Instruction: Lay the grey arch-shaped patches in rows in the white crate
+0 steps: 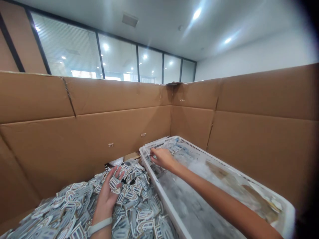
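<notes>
My left hand (pixel 111 191), with a pale band on its wrist, is palm up over a large pile of small flat window-shaped pieces (pixel 67 205). One such piece (pixel 115 185) lies in its palm, with the fingers partly curled around it. My right hand (pixel 161 157) reaches over the far left corner of a white plastic basket (pixel 171 212). Its fingers are pinched together near the rim, and whatever they hold is too small to make out. Under and beside that hand, more pieces and clear plastic wrap (pixel 174 146) lie in the basket.
Tall cardboard walls (pixel 119 122) stand behind the pile and along the right of the basket, meeting in a corner. Plastic film and brown scraps (pixel 219 171) lie inside the basket. Glass panels (pixel 119 58) show beyond the cardboard.
</notes>
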A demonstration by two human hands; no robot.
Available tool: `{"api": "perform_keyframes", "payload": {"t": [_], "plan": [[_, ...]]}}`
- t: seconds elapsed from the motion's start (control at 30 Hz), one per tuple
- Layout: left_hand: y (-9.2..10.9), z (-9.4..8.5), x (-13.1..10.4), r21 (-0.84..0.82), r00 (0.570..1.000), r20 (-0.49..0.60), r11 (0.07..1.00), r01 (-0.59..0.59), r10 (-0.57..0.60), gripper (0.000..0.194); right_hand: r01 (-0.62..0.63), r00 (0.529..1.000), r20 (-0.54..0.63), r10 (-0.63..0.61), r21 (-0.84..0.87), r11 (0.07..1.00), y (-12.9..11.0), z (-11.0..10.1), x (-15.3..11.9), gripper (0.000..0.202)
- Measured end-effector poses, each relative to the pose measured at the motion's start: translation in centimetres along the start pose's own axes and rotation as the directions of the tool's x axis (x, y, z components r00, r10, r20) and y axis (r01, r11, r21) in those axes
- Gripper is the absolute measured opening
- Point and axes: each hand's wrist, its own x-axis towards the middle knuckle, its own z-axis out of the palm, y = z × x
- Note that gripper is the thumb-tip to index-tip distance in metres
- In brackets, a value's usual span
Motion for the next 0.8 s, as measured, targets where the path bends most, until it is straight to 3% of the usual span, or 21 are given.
{"api": "perform_keyframes", "payload": {"t": [0.17,0.3,0.57,0.8], "plan": [[-0.2,-0.5,0.4,-0.062,1.0,0.022,0.998,0.003,-0.001,0.02,-0.108,0.98,0.142,0.138,-0.201,0.974,6.3,0.3,-2.9,0.025],[-0.3,-0.6,0.7,-0.081,1.0,0.024,0.997,0.018,-0.016,0.022,-0.13,0.96,0.204,0.19,-0.273,0.953,9.0,1.5,-4.1,0.028],[0.0,-0.2,0.4,-0.067,1.0,-0.016,0.998,0.02,-0.021,0.021,-0.094,0.952,0.252,0.175,-0.305,0.948,10.3,4.1,-4.9,0.024],[-0.5,-0.8,0.6,-0.057,0.999,-0.016,0.998,-0.037,0.037,0.025,-0.071,0.956,0.242,0.168,-0.364,0.928,10.4,5.1,-5.1,0.027]]}}
